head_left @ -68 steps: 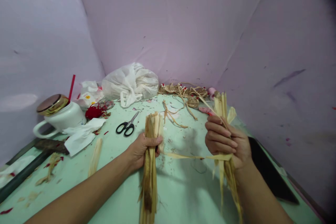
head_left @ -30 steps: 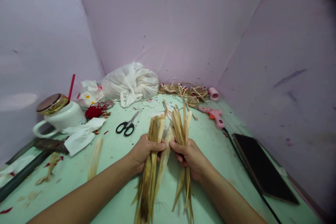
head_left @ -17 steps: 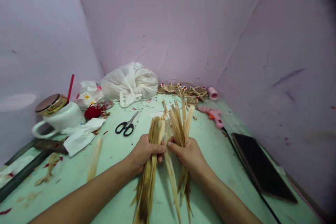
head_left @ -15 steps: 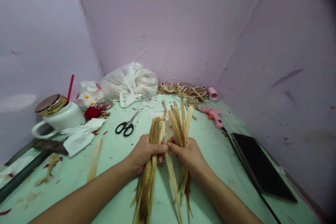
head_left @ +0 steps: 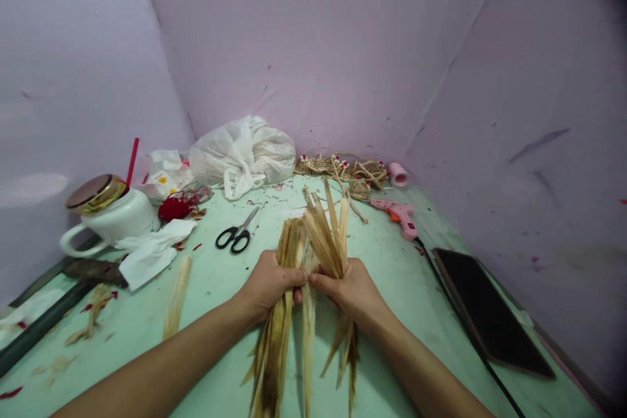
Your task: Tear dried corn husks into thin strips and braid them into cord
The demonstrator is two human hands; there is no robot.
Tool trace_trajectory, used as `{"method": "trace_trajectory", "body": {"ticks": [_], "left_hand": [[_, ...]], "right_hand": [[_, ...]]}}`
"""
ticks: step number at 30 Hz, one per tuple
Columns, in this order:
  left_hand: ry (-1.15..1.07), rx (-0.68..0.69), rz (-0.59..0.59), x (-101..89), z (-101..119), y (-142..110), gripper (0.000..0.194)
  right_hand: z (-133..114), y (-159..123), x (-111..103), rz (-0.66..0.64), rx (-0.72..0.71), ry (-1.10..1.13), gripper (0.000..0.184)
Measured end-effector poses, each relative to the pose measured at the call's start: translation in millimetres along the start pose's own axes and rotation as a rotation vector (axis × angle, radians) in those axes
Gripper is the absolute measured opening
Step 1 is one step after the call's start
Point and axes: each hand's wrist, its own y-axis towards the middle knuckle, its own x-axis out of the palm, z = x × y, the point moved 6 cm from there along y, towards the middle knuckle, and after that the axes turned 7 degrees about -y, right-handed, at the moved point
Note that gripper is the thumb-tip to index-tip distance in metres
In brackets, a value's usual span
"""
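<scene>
My left hand [head_left: 274, 284] is closed around a bundle of dried leaf strips [head_left: 275, 353], tan with brown patches, whose lower ends hang toward the table's near edge. In my right hand [head_left: 350, 287] is a second bundle of dried leaf strips [head_left: 326, 235], fanned out at the top. Both thumbs meet near the middle, by a single pale strip [head_left: 307, 339] that hangs between the bundles. Which fingers pinch that strip is hidden. One loose strip [head_left: 176, 297] lies on the table left of my left forearm.
Black-handled scissors [head_left: 238, 235] lie beyond my left hand. A pink glue gun [head_left: 399, 214] and a dark tablet-like slab [head_left: 492, 313] are at right. At left stand a white mug [head_left: 125, 215] and a hammer [head_left: 93, 272]. A plastic bag [head_left: 245, 153] and twine [head_left: 337, 168] sit along the back wall.
The right bundle's top has tilted left, closer to the left bundle. The pale strip between the hands has swung left and now hangs nearly straight down.
</scene>
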Motion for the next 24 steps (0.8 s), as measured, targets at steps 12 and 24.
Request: {"method": "trace_trajectory", "body": {"ticks": [12, 24], "left_hand": [[-0.001, 0.011, -0.025, 3.8, 0, -1, 0.004], [-0.221, -0.045, -0.181, 5.1, -7, 3, 0.014]], "right_hand": [[4, 3, 5, 0.039, -0.012, -0.117, 0.011], [6, -2, 12, -0.198, 0.127, 0.299, 0.012]]}}
